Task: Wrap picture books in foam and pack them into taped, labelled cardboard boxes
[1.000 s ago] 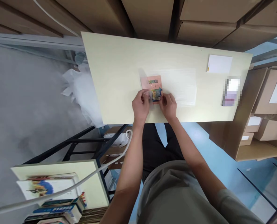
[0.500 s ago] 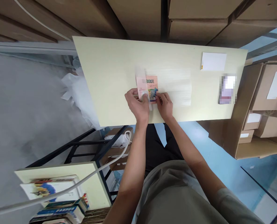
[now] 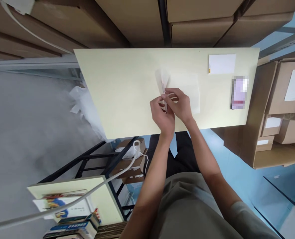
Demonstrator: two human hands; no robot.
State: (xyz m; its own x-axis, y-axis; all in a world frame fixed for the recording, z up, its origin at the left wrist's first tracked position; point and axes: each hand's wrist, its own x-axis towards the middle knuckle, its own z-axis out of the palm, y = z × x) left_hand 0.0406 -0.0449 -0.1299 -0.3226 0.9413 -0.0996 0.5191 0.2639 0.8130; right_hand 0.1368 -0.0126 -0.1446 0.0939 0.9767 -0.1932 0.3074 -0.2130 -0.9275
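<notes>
- A second ago the little book (image 3: pixel 165 99) lay flat on the table (image 3: pixel 117 86) with its pink front facing up. Now it is lifted off the table and turned on its side, so only its thin edge shows
- The clear bag (image 3: pixel 162 77) lay flat with the book before. Now its loose end sticks up past the fingers, toward the far side of the table
- The hands have moved too. They were near the close edge of the table, one on each side of the book. Now they are farther in over the table and pressed together
- So the table holds none of the book now, and the two hands carry all of it. I cannot tell how far the book sits inside the bag
- The left hand (image 3: pixel 162 116) comes up from below with its fingers curled. Its thumb and fingertips pinch the near end of the book from the left
- The right hand (image 3: pixel 181 106) reaches over from the right with bent fingers. It pinches the same end from the other side and touches the left hand
- Both hands are closed tight on the book, with no gap between them
- A pale see-through sheet (image 3: pixel 191 88) lies flat on the table just beside the right hand
- A white card (image 3: pixel 222 63) lies well apart, near the far right corner
</notes>
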